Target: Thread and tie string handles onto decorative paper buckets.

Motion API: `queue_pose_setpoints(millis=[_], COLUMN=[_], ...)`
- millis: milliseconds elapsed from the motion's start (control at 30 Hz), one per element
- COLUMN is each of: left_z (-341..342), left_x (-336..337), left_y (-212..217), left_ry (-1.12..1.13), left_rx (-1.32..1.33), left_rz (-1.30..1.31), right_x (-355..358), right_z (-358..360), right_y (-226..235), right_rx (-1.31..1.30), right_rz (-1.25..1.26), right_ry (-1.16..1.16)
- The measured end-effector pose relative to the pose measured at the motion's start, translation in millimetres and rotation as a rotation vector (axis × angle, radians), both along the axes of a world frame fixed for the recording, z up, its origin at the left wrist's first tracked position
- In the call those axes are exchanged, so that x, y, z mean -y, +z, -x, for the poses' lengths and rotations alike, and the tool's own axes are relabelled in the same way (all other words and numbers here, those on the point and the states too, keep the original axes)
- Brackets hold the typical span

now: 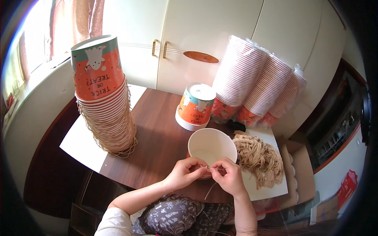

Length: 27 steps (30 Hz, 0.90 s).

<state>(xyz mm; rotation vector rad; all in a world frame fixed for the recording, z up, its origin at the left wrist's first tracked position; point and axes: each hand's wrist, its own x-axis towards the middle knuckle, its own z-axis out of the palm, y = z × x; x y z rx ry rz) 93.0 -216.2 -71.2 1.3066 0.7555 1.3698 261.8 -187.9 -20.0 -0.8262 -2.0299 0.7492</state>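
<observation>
A paper bucket stands upright near the table's front edge, its white inside showing. At its near rim, my left hand and my right hand meet, both closed in a pinch. Between the fingertips runs a thin tan string, one loose end hanging below toward my lap. The exact spot where the string passes through or around the rim is too small to make out. To the right of the bucket lies a loose heap of tan strings.
A tall stack of upturned orange-and-teal buckets with string loops stands left. A shorter upturned stack is behind the bucket. Plastic-wrapped bucket stacks lean against white cabinets. An open cardboard box adjoins the table's right edge.
</observation>
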Motion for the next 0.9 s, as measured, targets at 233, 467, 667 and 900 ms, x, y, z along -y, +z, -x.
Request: queue_pose_setpoints(millis=[233, 467, 667, 900], left_z=[-2, -1, 1, 0], left_x=[1, 2, 1, 3], left_y=[4, 5, 3, 9], left_ry=[0.061, 0.055, 0.008, -0.005], left_rx=[-0.067, -0.142, -0.064, -0.053], left_rz=[-0.005, -0.012, 0.064, 0.067], right_x=[1, -1, 2, -1], right_z=[-1, -3, -3, -6], right_y=[5, 1, 11, 6], right_rx=[0.059, -0.003, 0.103, 0.085], right_rz=[0.009, -0.020, -0.116, -0.188], right_ry=[-0.006, 0.020, 0.030, 0.035])
